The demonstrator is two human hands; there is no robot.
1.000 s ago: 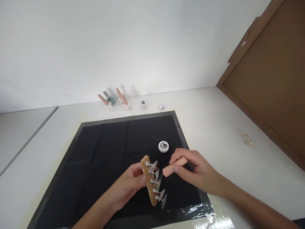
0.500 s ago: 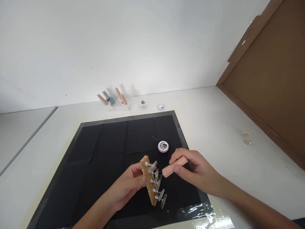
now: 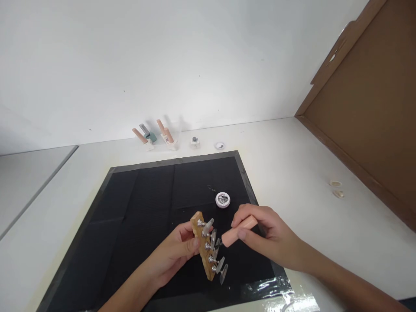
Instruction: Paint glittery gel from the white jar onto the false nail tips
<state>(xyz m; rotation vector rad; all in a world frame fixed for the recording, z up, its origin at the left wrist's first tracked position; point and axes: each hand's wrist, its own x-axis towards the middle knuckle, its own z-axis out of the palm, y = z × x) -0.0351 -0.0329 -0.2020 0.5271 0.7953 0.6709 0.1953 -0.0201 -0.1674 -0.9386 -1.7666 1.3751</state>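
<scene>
My left hand [image 3: 177, 251] grips a wooden stand [image 3: 205, 255], tilted on its side, between thumb and fingers. Several silver posts stick out from it, each bearing a clear nail tip [image 3: 220, 264]. My right hand [image 3: 266, 232] pinches a pink cap with a brush [image 3: 239, 231]; its dark bristle end is close to the middle nail tips, and whether it touches them I cannot tell. Beyond my hands, a small round jar [image 3: 222, 199] of silvery material lies open on the black mat [image 3: 149, 190].
Pink-capped bottles [image 3: 168, 138], a green bottle [image 3: 150, 136], a capless small bottle [image 3: 195, 142] and a round lid [image 3: 219, 145] line the back. Two small beige discs [image 3: 338, 193] lie at right, near a brown cardboard panel [image 3: 367, 117].
My right hand has shifted slightly down, and the pink cap's brush end has moved a little lower along the nail tips. My left hand and the stand have hardly moved.
</scene>
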